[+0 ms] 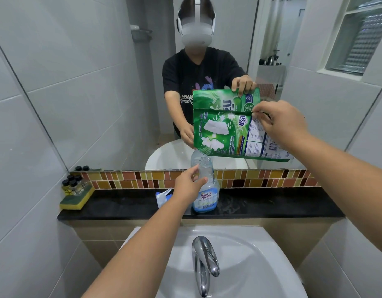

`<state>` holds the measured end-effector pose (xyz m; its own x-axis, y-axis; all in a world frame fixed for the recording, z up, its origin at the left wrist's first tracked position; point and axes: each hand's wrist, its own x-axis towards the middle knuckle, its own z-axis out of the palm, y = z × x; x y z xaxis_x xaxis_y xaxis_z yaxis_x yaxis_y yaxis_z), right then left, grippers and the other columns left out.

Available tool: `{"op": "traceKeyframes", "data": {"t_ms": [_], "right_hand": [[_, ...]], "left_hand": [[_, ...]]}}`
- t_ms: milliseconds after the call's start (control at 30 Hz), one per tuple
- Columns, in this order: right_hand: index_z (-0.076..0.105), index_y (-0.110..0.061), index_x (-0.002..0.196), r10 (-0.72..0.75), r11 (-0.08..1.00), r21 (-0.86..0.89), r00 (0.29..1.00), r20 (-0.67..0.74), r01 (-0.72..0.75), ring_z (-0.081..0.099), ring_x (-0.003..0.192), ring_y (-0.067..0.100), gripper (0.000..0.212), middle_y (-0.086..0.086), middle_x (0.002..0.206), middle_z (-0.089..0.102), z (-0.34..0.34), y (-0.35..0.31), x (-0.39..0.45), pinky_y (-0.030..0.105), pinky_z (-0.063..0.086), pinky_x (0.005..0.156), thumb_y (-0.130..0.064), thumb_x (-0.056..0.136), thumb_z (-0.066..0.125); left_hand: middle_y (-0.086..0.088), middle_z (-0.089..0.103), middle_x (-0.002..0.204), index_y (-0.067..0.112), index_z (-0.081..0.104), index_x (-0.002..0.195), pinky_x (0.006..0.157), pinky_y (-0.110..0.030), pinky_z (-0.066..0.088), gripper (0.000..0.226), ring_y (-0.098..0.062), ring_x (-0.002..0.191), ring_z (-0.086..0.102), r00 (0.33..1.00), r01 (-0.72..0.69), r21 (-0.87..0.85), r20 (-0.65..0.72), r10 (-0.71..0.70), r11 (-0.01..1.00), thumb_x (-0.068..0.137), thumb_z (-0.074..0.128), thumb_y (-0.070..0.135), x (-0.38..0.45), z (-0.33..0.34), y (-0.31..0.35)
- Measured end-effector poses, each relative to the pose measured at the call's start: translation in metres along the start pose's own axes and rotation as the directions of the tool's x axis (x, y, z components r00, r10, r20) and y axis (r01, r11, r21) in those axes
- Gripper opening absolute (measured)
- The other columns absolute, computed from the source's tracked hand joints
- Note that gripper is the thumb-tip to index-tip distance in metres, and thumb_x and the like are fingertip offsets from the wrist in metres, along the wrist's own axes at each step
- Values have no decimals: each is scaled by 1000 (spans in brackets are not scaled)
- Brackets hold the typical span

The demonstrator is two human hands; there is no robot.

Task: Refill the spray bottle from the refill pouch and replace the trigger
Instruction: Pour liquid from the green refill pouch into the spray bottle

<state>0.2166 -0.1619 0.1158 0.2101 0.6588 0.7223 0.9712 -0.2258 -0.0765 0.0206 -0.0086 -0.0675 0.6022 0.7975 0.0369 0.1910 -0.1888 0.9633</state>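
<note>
The left hand (189, 183) is wrapped around the neck of the bottle (206, 190), thumb and fingers closed on it just under the open mouth, holding it upright on the black ledge (271, 206) behind the sink (250, 254). The right hand (280, 123) pinches the top edge of the green pouch (228, 134) and holds it tipped, its lower left corner sitting right over the bottle mouth; a thin clear stream seems to run from that corner into the neck, though it is hard to be sure. The bottle looks only part full, blue liquid low down, so the pour appears under way with a good deal left. The main risk is the spout corner drifting off the narrow mouth: the pouch is soft and gripped at one far edge only, so it could sag or swing as it empties and send liquid over the left fingers and onto the ledge. Tipping it too steeply could make it gush and overflow the neck. A wet bottle would slip more easily in the grip. The trigger (163, 196) lies on the ledge just left of the bottle, behind the left wrist, where an elbow shift might knock it toward the sink.
</note>
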Motion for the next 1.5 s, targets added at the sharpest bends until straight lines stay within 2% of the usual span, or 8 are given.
{"op": "traceKeyframes", "data": {"t_ms": [167,433,633,900,1033,1267,1367,1500], "right_hand": [[69,-17,99,-4,1000,3,1000,-16,4,49,71,24,12,4,81,68,-1,-1,-1,29,29,58,-23,94,60],[69,-18,101,11,1000,17,1000,-5,-11,50,73,25,14,4,83,69,0,0,-2,30,31,59,-25,94,59],[69,-17,102,21,999,25,1000,-8,-20,52,74,25,15,4,85,69,1,0,-4,30,33,59,-25,94,59],[69,-17,102,26,999,25,1000,-6,-26,51,73,23,15,4,84,69,4,2,-7,30,34,58,-25,94,59],[69,-18,101,55,998,38,998,3,-55,51,74,23,15,0,81,66,5,2,-12,30,35,58,-27,94,58],[69,-18,101,124,989,78,992,0,-124,48,75,20,16,-14,74,49,8,4,-24,33,38,61,-28,95,58],[68,-19,101,153,983,106,988,-5,-152,49,75,20,16,-21,70,44,11,7,-30,36,44,62,-29,95,58],[68,-21,101,181,974,145,983,-26,-176,49,76,19,15,-10,75,53,18,13,-42,33,40,61,-29,94,58]], "left_hand": [[15,59,124,35,53,133,68,-14,46,52,12,88,52,1000,-12,20,2,12,1000,85,72,25,1,-1,-1],[23,57,114,37,54,132,63,-9,44,52,18,85,50,1000,-15,17,6,14,1000,85,72,25,0,-1,-1],[15,58,126,33,52,135,68,-14,45,54,15,86,50,1000,-24,34,5,24,999,85,72,25,1,-2,-2],[12,58,129,34,52,135,73,-19,47,53,5,96,53,999,-32,15,10,32,999,86,71,25,1,-1,-2],[12,58,129,34,52,135,70,-16,47,53,8,92,52,999,-31,13,11,31,999,86,71,25,0,-1,-2],[11,58,131,33,52,135,66,-13,46,53,11,90,51,999,-29,15,16,29,999,86,71,24,0,-2,-2],[12,57,131,32,52,135,65,-11,46,54,12,90,51,999,-27,6,19,27,1000,86,71,25,0,-3,-3],[12,57,132,32,53,136,61,-9,46,54,12,89,52,999,-29,4,18,29,1000,86,71,25,-1,-3,-2]]}}
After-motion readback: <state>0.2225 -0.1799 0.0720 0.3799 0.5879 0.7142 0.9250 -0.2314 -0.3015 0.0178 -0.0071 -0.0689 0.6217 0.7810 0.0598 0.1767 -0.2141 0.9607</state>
